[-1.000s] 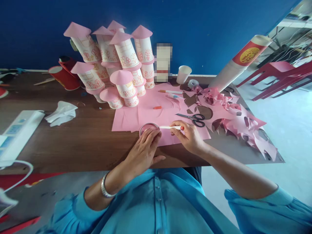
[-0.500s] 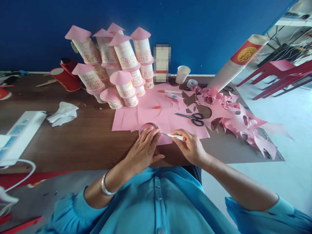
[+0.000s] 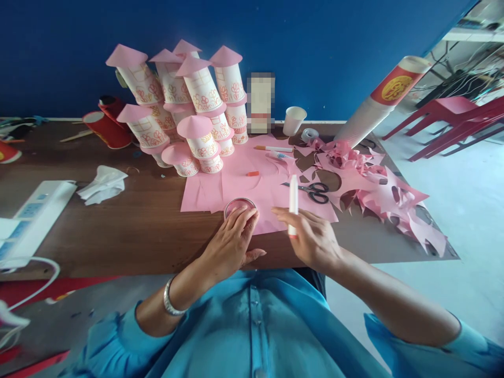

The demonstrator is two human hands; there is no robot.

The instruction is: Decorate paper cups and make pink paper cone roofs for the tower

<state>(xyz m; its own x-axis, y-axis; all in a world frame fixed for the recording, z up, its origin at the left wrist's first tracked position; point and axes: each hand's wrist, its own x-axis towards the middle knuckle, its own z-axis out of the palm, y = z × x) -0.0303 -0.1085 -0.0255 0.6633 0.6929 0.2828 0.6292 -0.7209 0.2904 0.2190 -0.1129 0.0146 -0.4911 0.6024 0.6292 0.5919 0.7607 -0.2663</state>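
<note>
My left hand lies flat with its fingers stretched over the near edge of a round ring-rimmed object, which rests on pink paper. Part of that round object is hidden under the fingers, so I cannot tell its exact kind. To the right, my right hand is closed around a white marker pen, held upright between thumb and fingers, away from the paper's surface. An orange pen cap lies on the paper. Black-handled scissors lie just beyond my right hand.
Paper-cup towers with pink cone roofs stand at the back left. Pink paper scraps spread on the right. Behind are a paper cup, a tape roll and a tall cup stack. A power strip lies left.
My right hand has swung the marker from lying low, its tip by the round object, to upright, and moved slightly right. My left hand stays on the round object.
</note>
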